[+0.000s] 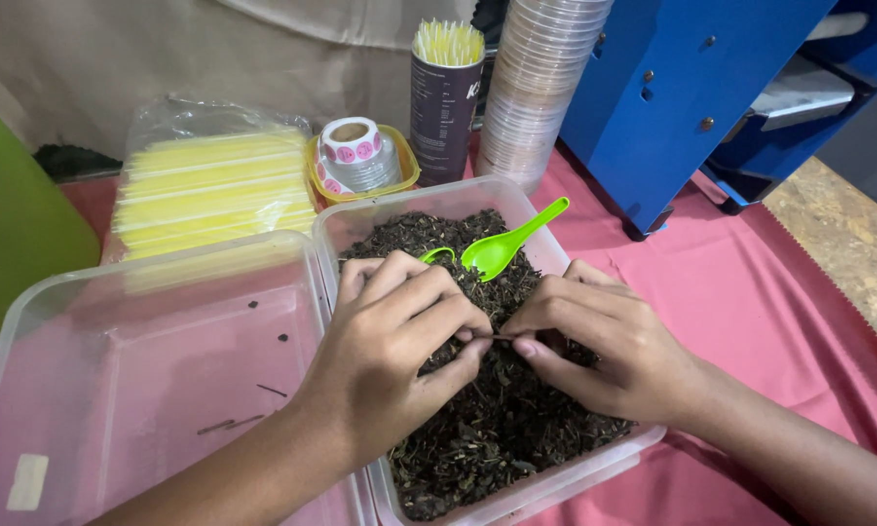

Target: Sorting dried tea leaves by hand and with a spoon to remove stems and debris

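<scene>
A worktop [750,292] draped in a pink cloth carries two clear plastic tubs side by side, with a blue metal frame [672,97] standing at its far right edge and a bare wooden surface [847,234] beyond the cloth's zigzag hem. The right-hand tub [545,482] is heaped with dark dried leaves [497,429]; the left-hand tub [117,390] holds only a few stray bits. Behind them sit a bag of yellow straws [209,190], a roll of round pink stickers [353,144] in a small yellow-rimmed dish, a dark cup of more straws [445,93] and a tall stack of clear lids [536,88]. A green plastic scoop [506,244] lies on the leaves at the tub's far end.

Both hands hover over the leaf tub, knuckles up and wrists angled inward so the fingertips meet at its middle. The left hand [399,336] curls its fingers down, thumb and forefinger pinched on one end of a thin dark twig [500,337]. The right hand [599,351] mirrors it, its grip closed on the other end, the twig held level just above the leaves.
</scene>
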